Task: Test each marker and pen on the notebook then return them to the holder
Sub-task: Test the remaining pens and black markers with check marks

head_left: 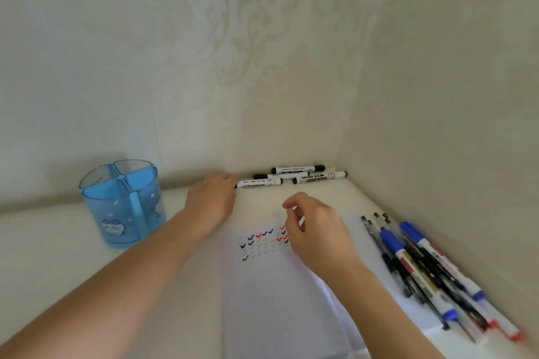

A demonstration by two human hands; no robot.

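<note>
step in hand: we judged it to be the pick-up of the nearest marker [259,183] for a test stroke on the notebook [277,294].
left hand: the left hand [211,201] reached to the marker's left end and touched or nearly touched it. its fingers were hidden behind the back of the hand, so we could not tell whether it grasped the marker.
right hand: the right hand [316,230] hovered over the notebook's upper part with fingers loosely curled, holding nothing that we could see.
marker location: it lay flat on the table [52,256] near the back wall, foremost of four markers [297,169] grouped toward the corner.
long axis: it ran left to right, roughly parallel to the back wall.
pointing: one dark end faced the left hand and the other faced the corner. we could not tell which end was the cap.
method: we advise pinching the barrel a little in from the end, lifting it straight up so the neighbours do not roll, and then pulling the cap off with the free right hand.
test area: the check marks [262,242] filled rows near the notebook's top. a new mark belongs in a bare spot beside them.
return point: the holder [122,204] stood to the left, well apart from the marker, with its compartments open upward.
other items: a pile of pens [423,265] lay along the notebook's right side.
</note>
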